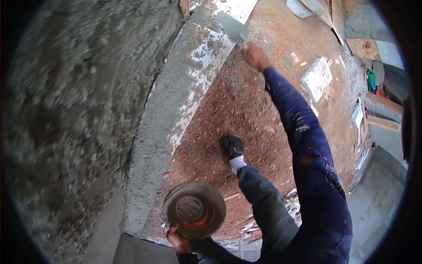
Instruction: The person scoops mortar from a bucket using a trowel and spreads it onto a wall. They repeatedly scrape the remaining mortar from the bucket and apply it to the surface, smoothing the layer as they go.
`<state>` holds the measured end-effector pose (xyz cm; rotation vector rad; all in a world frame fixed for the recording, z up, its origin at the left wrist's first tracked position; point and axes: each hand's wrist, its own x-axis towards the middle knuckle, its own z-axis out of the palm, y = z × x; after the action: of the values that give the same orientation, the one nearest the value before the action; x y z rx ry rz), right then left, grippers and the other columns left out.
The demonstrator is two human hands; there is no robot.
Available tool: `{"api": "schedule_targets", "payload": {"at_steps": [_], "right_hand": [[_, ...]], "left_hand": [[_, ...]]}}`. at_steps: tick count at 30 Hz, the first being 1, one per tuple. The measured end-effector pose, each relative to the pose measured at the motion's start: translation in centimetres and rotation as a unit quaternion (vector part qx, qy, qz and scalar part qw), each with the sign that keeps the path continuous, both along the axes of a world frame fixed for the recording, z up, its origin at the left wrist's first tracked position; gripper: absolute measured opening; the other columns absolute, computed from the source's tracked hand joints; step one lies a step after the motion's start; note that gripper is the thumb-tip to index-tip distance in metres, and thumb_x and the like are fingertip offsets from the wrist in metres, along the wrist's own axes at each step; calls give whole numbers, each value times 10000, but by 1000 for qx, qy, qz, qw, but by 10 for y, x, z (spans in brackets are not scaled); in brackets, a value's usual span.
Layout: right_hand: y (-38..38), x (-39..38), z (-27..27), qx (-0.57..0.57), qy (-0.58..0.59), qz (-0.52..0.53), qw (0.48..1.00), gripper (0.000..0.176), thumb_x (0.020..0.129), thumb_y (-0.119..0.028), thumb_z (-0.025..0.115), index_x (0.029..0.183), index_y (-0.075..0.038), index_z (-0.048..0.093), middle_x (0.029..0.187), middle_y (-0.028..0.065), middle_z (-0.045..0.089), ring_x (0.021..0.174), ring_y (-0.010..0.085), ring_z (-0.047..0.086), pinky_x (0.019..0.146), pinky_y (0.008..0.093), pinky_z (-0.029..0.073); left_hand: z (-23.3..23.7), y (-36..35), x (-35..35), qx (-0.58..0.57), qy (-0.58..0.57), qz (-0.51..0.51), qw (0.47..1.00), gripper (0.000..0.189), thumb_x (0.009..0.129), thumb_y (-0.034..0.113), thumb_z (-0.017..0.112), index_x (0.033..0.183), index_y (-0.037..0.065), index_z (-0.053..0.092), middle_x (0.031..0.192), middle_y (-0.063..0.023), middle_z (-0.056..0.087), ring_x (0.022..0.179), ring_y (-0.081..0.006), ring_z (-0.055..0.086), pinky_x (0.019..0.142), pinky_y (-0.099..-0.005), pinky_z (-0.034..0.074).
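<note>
My right hand [256, 57] is closed round the handle of a trowel [233, 28], its grey blade pointing up and left over a mortar-spattered board [206, 55]. Low in the view, my left hand [177, 240] grips the rim of a round, shallow pan [215, 200]. The pan is tilted, and its inside looks mostly bare. To the left rises a wall [79, 97] coated in rough, wet-looking grey mortar. The board runs along the foot of this wall.
My shoe [231, 146] stands on reddish, gritty ground [255, 114]. A white slab [317, 79] lies to the right of my forearm. Wood pieces [384, 103] and concrete surfaces are at the far right. Scraps [292, 207] lie beside my leg.
</note>
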<state>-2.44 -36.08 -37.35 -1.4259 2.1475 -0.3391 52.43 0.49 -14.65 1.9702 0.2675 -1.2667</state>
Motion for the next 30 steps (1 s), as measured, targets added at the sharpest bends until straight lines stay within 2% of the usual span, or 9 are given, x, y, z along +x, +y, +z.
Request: {"api": "schedule_targets", "payload": {"at_steps": [5, 7, 9, 14, 20, 24, 27, 29, 30], "right_hand": [[-89, -123, -37, -42, 125, 97, 986, 535, 978, -431, 397, 1053, 52, 613, 1033, 319, 633, 993, 470, 606, 879, 502, 472], [-125, -154, -45, 48, 147, 3, 988, 555, 971, -443, 422, 1092, 60, 621, 1115, 298, 631, 1041, 440, 613, 897, 485, 474], [-156, -160, -37, 81, 123, -22, 989, 564, 969, -449, 429, 1142, 58, 605, 1141, 296, 626, 1063, 427, 615, 917, 477, 470], [-184, -162, -58, 40, 122, -39, 991, 584, 977, -456, 417, 1267, 33, 550, 1151, 305, 625, 1076, 411, 623, 947, 474, 465], [-177, -129, -43, 72, 222, 138, 963, 511, 1030, -433, 338, 1242, -4, 515, 1062, 302, 641, 1005, 424, 636, 901, 514, 484], [-185, -126, -62, 22, 264, 279, 923, 473, 1048, -389, 317, 1262, -10, 503, 934, 236, 654, 913, 357, 675, 824, 445, 554], [-172, -97, -47, 134, 132, 180, 965, 508, 1058, -399, 251, 1327, -29, 472, 913, 184, 655, 885, 312, 681, 837, 431, 565], [-163, -71, -34, 202, 75, 220, 951, 553, 1054, -437, 235, 1364, -27, 439, 922, 157, 663, 875, 270, 672, 878, 442, 550], [-158, -71, -53, 148, 61, 243, 957, 537, 1055, -432, 238, 1315, -18, 460, 884, 158, 661, 822, 266, 673, 802, 443, 565]], "left_hand": [[-36, -3, -29, 24, 8, 33, 999, 276, 615, 12, 664, 855, 123, 586, 940, -81, 649, 885, -283, 628, 813, -459, 528], [-58, 20, -18, 28, 28, 47, 998, 289, 606, 17, 663, 860, 125, 575, 976, -96, 644, 919, -306, 630, 834, -463, 533], [-75, 42, -13, 157, 65, -48, 984, 751, 822, 382, 682, 1426, 26, 411, 1432, -146, 432, 1279, -339, 423, 1047, -452, 388], [-96, 16, -58, 154, 56, -41, 986, 660, 850, 343, 635, 1393, 21, 445, 1369, -170, 470, 1216, -333, 463, 982, -468, 434], [-128, 81, -21, 165, 42, -98, 981, 539, 886, 297, 591, 1337, 15, 501, 1290, -143, 534, 1144, -291, 512, 956, -441, 440], [-95, 7, -70, 137, 37, -84, 986, 519, 901, 308, 581, 1329, 22, 515, 1288, -118, 538, 1126, -259, 522, 961, -417, 427], [-99, 2, -65, 126, 62, -156, 978, 657, 881, 442, 629, 1383, 43, 486, 1296, -119, 541, 1154, -234, 514, 990, -393, 420], [-102, -14, -78, 5, 38, 50, 998, 306, 599, 23, 663, 879, 119, 589, 996, -114, 647, 931, -318, 633, 842, -473, 535], [-103, -15, -78, 4, 38, 48, 998, 306, 599, 23, 663, 879, 119, 589, 996, -114, 647, 931, -318, 633, 842, -473, 535]]}}
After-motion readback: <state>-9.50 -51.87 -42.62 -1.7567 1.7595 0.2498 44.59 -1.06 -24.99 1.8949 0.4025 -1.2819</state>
